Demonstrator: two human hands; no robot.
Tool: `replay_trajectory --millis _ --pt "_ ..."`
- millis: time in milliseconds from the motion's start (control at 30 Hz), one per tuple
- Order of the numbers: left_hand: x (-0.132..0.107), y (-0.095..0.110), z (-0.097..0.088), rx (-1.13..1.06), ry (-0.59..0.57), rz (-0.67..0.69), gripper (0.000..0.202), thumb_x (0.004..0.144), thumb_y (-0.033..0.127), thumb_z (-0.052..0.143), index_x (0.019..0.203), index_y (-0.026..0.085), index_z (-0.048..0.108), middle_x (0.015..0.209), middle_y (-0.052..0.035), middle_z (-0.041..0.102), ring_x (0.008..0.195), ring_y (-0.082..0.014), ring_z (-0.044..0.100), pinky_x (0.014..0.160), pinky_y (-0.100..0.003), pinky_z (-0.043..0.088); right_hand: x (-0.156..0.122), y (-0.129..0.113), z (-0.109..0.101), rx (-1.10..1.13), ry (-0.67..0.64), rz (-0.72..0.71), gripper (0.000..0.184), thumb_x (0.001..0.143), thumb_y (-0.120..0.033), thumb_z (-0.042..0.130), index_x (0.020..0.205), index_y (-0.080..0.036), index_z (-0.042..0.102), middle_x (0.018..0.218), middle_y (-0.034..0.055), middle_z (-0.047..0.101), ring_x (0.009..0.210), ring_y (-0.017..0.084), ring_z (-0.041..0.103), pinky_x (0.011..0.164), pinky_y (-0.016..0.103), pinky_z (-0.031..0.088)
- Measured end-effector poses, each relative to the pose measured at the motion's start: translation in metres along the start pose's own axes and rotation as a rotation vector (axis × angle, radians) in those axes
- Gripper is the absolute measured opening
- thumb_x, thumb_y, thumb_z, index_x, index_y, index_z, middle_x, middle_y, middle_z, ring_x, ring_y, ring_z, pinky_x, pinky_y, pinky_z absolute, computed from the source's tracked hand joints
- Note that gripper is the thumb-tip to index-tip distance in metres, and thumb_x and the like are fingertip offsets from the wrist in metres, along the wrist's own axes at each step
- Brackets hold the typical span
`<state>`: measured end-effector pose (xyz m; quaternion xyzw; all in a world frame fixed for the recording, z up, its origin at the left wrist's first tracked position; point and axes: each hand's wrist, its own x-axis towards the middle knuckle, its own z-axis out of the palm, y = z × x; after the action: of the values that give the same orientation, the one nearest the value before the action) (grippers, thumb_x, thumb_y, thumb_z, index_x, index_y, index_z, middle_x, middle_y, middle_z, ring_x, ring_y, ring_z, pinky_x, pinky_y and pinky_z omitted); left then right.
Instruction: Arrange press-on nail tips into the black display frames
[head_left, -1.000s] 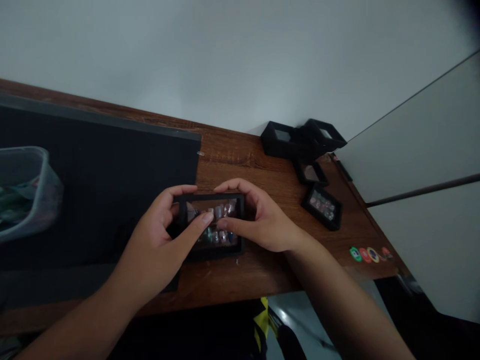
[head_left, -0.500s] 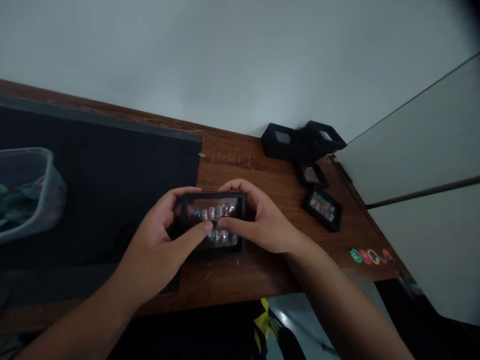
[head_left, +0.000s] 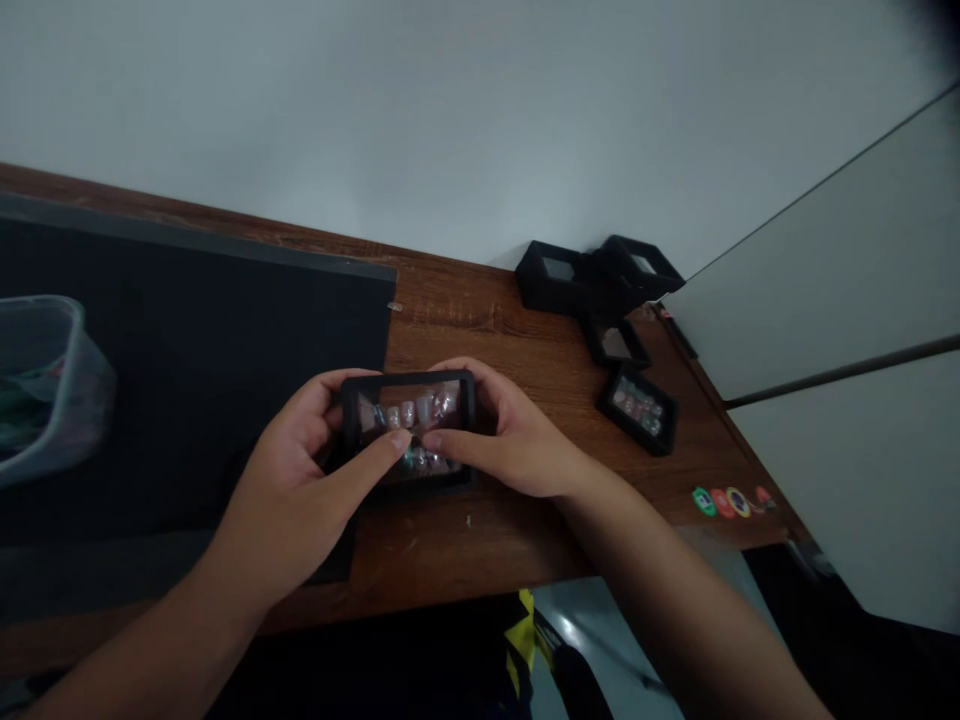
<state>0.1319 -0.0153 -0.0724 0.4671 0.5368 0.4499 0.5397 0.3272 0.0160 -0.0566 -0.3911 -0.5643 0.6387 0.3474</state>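
Between my two hands is a black-framed box with a clear window (head_left: 409, 385), tilted up toward me near the table's front edge. Behind the window sit two rows of shiny press-on nails (head_left: 407, 412). My left hand (head_left: 304, 465) grips the left side, fingers behind the frame. My right hand (head_left: 514, 430) closes round the right side in the same way. Both thumbs lie on the window near its middle, tips almost touching, and cover part of the lower row. The fingers behind the box are mostly hidden.
Several black boxes (head_left: 551, 275) stand against the wall at back right; a box of nails (head_left: 639, 408) lies nearer. Round stickers (head_left: 721, 502) line the table's right front. A clear plastic tub (head_left: 90, 400) stands on the dark mat (head_left: 247, 330) at left. A cabinet (head_left: 847, 300) bounds the right.
The box's upper edge is lifted and tilted slightly more toward me, with both hands still round it. The whole view has shifted a little, so everything sits slightly further left.
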Motion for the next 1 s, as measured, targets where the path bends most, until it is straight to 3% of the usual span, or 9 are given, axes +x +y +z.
replay_trajectory --millis 100,300,400,467,533,667,800,867,1000 --pt "0.0 -0.001 0.0 0.019 0.009 0.006 0.051 0.076 0.043 0.08 0.119 0.024 0.058 0.099 -0.0017 0.074 0.09 -0.0213 0.073 0.08 -0.032 0.062 0.002 0.003 -0.001 0.029 0.002 -0.007 0.05 0.069 -0.018 0.085 0.108 -0.023 0.054 0.095 -0.0025 0.063 0.084 0.012 0.061 0.081 0.028 0.056" --pt "0.0 -0.003 0.002 0.011 -0.045 0.027 0.051 0.078 0.045 0.078 0.121 0.026 0.058 0.11 -0.0029 0.073 0.1 -0.0235 0.071 0.089 -0.037 0.06 0.004 0.003 -0.008 0.045 0.004 0.0 0.054 0.065 -0.02 0.088 0.106 -0.022 0.054 0.087 -0.0039 0.063 0.075 0.01 0.06 0.068 0.024 0.055" --pt "-0.001 -0.003 0.001 0.013 -0.077 0.061 0.051 0.079 0.047 0.077 0.122 0.026 0.058 0.113 -0.0036 0.073 0.105 -0.0244 0.069 0.097 -0.039 0.056 0.004 0.002 -0.013 0.045 0.005 -0.024 0.055 0.063 -0.019 0.089 0.106 -0.021 0.055 0.089 -0.0038 0.063 0.078 0.01 0.061 0.074 0.025 0.055" --pt "0.0 -0.005 0.0 0.022 -0.083 0.065 0.053 0.08 0.049 0.077 0.123 0.026 0.058 0.112 -0.0037 0.073 0.101 -0.0235 0.069 0.092 -0.037 0.057 0.003 -0.001 -0.018 0.039 0.006 -0.037 0.055 0.061 -0.018 0.09 0.105 -0.021 0.056 0.091 -0.0043 0.063 0.08 0.009 0.062 0.078 0.024 0.055" --pt "0.002 -0.007 -0.002 0.049 -0.049 0.084 0.055 0.078 0.051 0.078 0.123 0.026 0.058 0.11 -0.003 0.073 0.098 -0.0223 0.069 0.087 -0.035 0.056 0.0 -0.005 -0.023 0.031 0.01 -0.046 0.055 0.061 -0.017 0.09 0.105 -0.02 0.056 0.092 -0.0045 0.064 0.081 0.009 0.063 0.079 0.024 0.055" --pt "0.002 -0.007 -0.002 0.123 0.015 0.132 0.051 0.076 0.049 0.079 0.117 0.027 0.06 0.11 -0.002 0.071 0.108 -0.0235 0.066 0.098 -0.039 0.051 -0.021 -0.018 -0.041 0.032 0.071 -0.057 0.047 0.065 -0.017 0.087 0.103 -0.019 0.059 0.09 -0.0039 0.065 0.079 0.009 0.063 0.076 0.022 0.056" --pt "-0.006 0.001 0.004 0.108 0.097 0.159 0.037 0.079 0.046 0.075 0.109 0.03 0.062 0.104 -0.0002 0.068 0.109 -0.0259 0.063 0.105 -0.046 0.047 -0.066 -0.026 -0.071 -0.036 0.254 -0.033 0.05 0.065 -0.018 0.088 0.106 -0.018 0.062 0.091 -0.0025 0.067 0.079 0.009 0.064 0.073 0.021 0.056" --pt "-0.011 0.005 0.007 0.137 0.125 0.179 0.03 0.083 0.045 0.071 0.107 0.032 0.061 0.104 0.0024 0.066 0.112 -0.0259 0.061 0.106 -0.046 0.045 -0.092 -0.026 -0.09 -0.079 0.406 -0.02 0.049 0.064 -0.021 0.089 0.106 -0.019 0.063 0.093 -0.0014 0.069 0.079 0.011 0.066 0.072 0.023 0.056" --pt "-0.013 0.001 0.006 0.234 0.106 0.238 0.026 0.085 0.046 0.065 0.106 0.032 0.06 0.102 0.0066 0.066 0.108 -0.0236 0.063 0.099 -0.044 0.048 -0.131 -0.019 -0.127 0.008 0.855 0.027 0.045 0.059 -0.022 0.09 0.098 -0.019 0.068 0.09 0.0026 0.075 0.077 0.017 0.069 0.072 0.029 0.058"
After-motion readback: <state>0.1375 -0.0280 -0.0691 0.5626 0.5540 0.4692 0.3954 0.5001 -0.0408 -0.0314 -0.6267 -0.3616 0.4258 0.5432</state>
